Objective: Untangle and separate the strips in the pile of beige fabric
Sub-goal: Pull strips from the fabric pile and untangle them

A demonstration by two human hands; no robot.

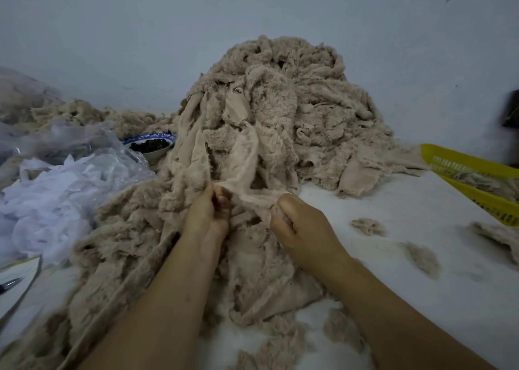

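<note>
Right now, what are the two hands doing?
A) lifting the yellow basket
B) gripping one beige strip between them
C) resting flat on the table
B: the left hand and right hand each grip the same beige strip, stretched between them before the pile.

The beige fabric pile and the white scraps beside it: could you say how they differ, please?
The beige fabric pile is fuzzy and rises high; the white scraps are thin and lie low. The left hand and right hand grip a beige strip; the white scraps lie untouched. Both are loose heaps.
</note>
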